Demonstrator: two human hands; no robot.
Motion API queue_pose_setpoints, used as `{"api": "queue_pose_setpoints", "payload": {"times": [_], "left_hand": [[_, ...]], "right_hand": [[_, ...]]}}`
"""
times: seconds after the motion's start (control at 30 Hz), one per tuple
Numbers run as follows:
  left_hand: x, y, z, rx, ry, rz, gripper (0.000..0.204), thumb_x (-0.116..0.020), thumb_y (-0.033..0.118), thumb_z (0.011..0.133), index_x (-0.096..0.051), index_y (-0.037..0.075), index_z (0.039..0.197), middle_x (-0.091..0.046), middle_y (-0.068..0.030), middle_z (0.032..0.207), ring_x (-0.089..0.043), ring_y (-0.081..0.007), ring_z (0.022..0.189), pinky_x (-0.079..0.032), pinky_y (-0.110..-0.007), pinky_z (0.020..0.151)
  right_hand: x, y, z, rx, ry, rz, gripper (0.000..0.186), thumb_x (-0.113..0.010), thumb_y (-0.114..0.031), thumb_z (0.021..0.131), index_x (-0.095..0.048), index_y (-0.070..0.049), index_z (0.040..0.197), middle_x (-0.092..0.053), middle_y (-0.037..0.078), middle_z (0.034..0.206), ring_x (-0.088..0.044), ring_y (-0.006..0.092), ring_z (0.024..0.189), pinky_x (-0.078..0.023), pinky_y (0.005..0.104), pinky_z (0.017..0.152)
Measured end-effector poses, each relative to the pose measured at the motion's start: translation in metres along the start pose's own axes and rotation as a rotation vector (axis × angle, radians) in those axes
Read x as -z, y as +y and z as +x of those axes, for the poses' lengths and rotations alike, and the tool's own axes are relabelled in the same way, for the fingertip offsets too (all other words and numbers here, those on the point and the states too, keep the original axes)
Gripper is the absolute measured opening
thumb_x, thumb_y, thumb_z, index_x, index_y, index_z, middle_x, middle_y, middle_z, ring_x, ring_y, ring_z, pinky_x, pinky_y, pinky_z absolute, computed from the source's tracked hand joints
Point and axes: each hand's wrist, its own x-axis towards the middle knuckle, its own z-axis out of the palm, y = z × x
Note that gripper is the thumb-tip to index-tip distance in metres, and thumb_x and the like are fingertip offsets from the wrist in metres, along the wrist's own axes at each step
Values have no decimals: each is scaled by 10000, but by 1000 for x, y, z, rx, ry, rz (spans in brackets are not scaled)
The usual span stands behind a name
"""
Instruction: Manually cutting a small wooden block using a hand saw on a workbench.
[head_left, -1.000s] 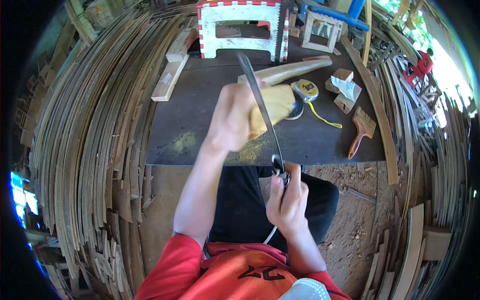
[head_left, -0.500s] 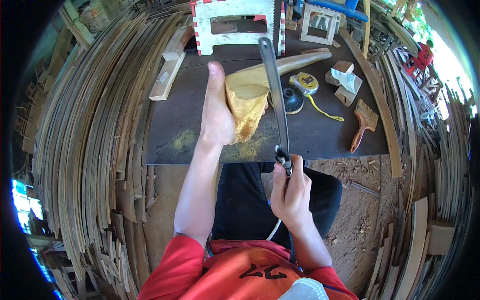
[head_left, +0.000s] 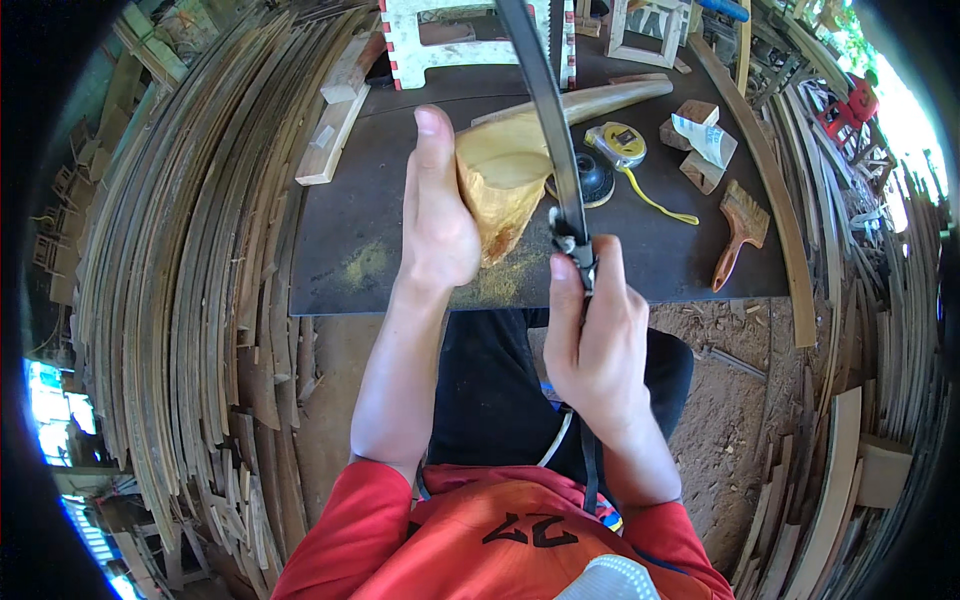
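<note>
My left hand [head_left: 440, 215] is wrapped around the thick end of a carved piece of pale yellow wood [head_left: 495, 200]. Its thumb points up along the wood's left side, and its fingers are hidden behind. The wood has a smooth, shallow hollow on top and a rough, chipped near end; a long tapering arm runs off to the far right. In my right hand [head_left: 597, 330] is the lower end of a long, narrow, flat metal file [head_left: 552, 115], closed in the fingers. The file stands steeply in front of the wood's right side; I cannot tell whether they touch.
On the dark table [head_left: 400, 270] lie a yellow tape measure [head_left: 617, 145], a black disc [head_left: 594, 182], wood blocks [head_left: 700, 145] and a paintbrush [head_left: 743, 230]. A white folding stool [head_left: 405, 60] stands at the back. Long wooden strips [head_left: 190, 270] are stacked left and right.
My right hand has moved up and slightly right with the file, whose top end now passes out of view. The wood in my left hand has shifted slightly up and right.
</note>
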Motion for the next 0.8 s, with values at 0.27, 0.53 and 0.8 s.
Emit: {"api": "queue_pose_setpoints", "payload": {"times": [0.27,0.53,0.8], "left_hand": [[14,5,15,-39,-62,-152,977,-161,786,1032,-694,-27,1126,-720,-120,819,-711,-218,717,-586,-352,657],[22,-2,23,-52,-32,-99,981,-91,789,1021,-664,-6,1071,-696,-129,789,-684,-226,655,-577,-356,603],[10,-3,16,64,57,-116,1016,-69,830,994,-648,-2,1066,-680,-118,817,-673,-214,700,-559,-346,635]], "right_hand": [[-21,20,-28,-51,-50,52,145,-606,-89,1039,-523,22,1081,-580,186,610,-628,404,526,-459,469,479],[-18,24,-15,-71,-85,11,127,-596,-102,1033,-535,9,1045,-575,183,594,-617,402,512,-460,481,469],[-11,21,-26,-143,-78,39,140,-596,-106,1038,-526,14,1060,-559,183,557,-629,409,510,-472,480,471]]}}
